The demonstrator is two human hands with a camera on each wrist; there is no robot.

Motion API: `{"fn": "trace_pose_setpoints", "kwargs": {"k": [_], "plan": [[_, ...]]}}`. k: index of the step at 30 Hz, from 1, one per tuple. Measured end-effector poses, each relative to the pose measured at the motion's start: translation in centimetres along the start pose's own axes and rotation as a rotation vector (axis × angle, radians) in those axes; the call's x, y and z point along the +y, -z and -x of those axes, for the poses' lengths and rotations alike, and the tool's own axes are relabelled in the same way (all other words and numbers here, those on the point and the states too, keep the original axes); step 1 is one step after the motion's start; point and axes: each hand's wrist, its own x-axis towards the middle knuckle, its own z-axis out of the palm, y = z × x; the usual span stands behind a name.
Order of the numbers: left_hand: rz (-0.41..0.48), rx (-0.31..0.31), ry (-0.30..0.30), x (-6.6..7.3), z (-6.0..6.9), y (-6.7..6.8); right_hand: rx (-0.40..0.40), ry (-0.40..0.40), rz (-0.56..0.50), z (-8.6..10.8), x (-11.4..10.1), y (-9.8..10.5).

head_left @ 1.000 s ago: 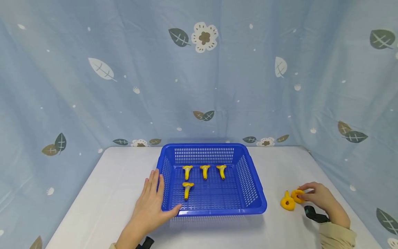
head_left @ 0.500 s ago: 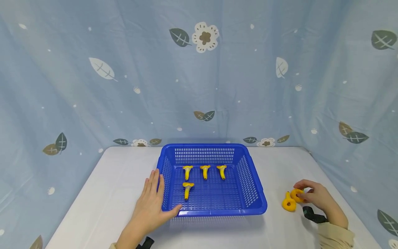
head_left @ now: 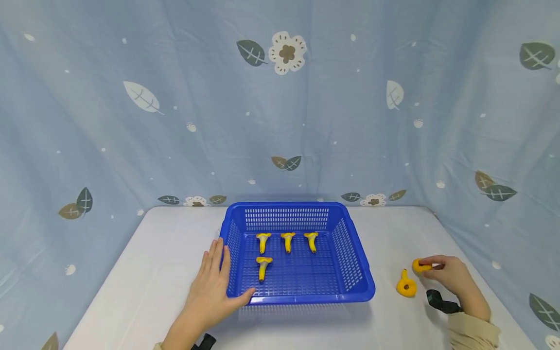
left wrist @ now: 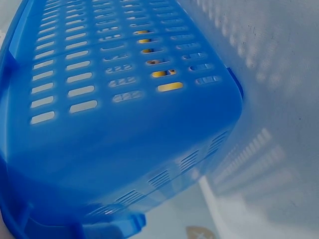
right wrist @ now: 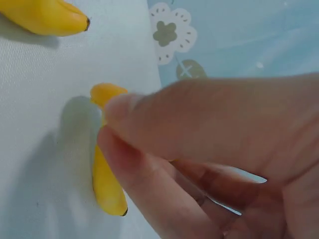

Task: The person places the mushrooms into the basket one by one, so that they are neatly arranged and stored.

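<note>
My right hand (head_left: 450, 281) pinches a yellow chanterelle mushroom (head_left: 419, 266) between thumb and fingers at the right of the table. The right wrist view shows the mushroom's stem (right wrist: 107, 184) hanging below the fingertips. Just nearer lies a second chanterelle mushroom (head_left: 407, 287), cap towards me. With straight fingers and a spread thumb, my left hand (head_left: 210, 289) rests against the left side and near-left corner of the blue plastic basket (head_left: 302, 297). Inside it are several more chanterelles: a row of three (head_left: 288, 241) at the back and one (head_left: 263, 268) in front at the left.
A white table (head_left: 175, 233) bears everything. A blue curtain (head_left: 280, 107) with leaves and flowers hangs behind it and at both sides. In the left wrist view the basket's slotted wall (left wrist: 124, 144) fills much of the picture.
The mushroom at my right fingers has turned and moved slightly back, apart from the other one, which has shifted a little to the right. My left hand and the basket stay put.
</note>
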Motion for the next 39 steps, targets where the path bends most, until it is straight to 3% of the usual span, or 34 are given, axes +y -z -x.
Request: {"fn": "trace_pose_setpoints", "kwargs": {"k": [11, 18, 25, 39], "plan": [[-0.003, 0.017, -0.009, 0.0, 0.1, -0.1, 0.03, 0.004, 0.04, -0.3, 0.1, -0.5], [0.001, 0.023, -0.015, -0.1, 0.1, -0.1, -0.033, -0.011, 0.034, -0.4, -0.3, -0.4], [0.007, 0.026, -0.013, 0.0, 0.1, 0.0, -0.015, -0.001, 0.058, -0.4, -0.7, -0.2], [0.003, 0.018, -0.01, -0.1, 0.0, 0.0, 0.068, 0.113, -0.065, 0.3, -1.4, -0.3]]}}
